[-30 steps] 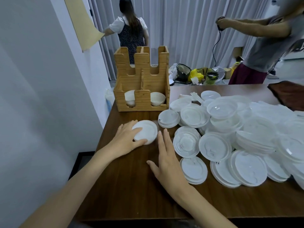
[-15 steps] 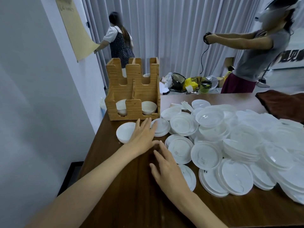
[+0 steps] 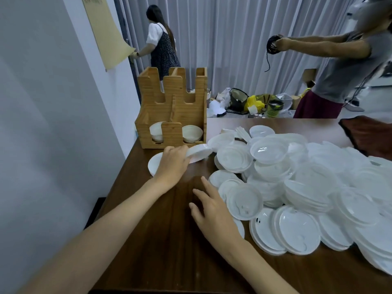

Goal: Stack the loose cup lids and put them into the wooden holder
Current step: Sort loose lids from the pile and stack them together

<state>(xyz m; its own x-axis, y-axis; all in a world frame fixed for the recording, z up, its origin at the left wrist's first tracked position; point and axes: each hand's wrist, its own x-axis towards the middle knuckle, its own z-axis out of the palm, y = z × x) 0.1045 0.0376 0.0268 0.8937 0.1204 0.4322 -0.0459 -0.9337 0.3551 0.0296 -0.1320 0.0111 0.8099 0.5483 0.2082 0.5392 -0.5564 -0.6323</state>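
Grips one lid (image 3: 199, 152) at its rim with the left hand (image 3: 172, 164), fingers curled over the near edge. Holds it tilted, lifted off the table (image 3: 169, 240), just in front of the holder (image 3: 171, 107). Covers part of a second lid (image 3: 154, 164), flat on the wood, also just in front of the holder, toward its left corner. Rests the right hand (image 3: 212, 209) flat on the table, fingers straight and spread, nothing held, well in front of the holder and just beside the pile (image 3: 297, 177). To the right of the holder, that pile of loose lids, overlapped, some nested. Low in the holder's two front slots, short stacks (image 3: 192, 133).

By the look: thin moulded plastic, very light, springy, smooth, likely to slide on wood and to cling once nested. Best taken at the rim, thumb under and fingers over, not at the dished middle, probably too flexible. Worth squaring the edges first, then gripping a stack from both sides for lowering into a slot, to prevent fanning out.
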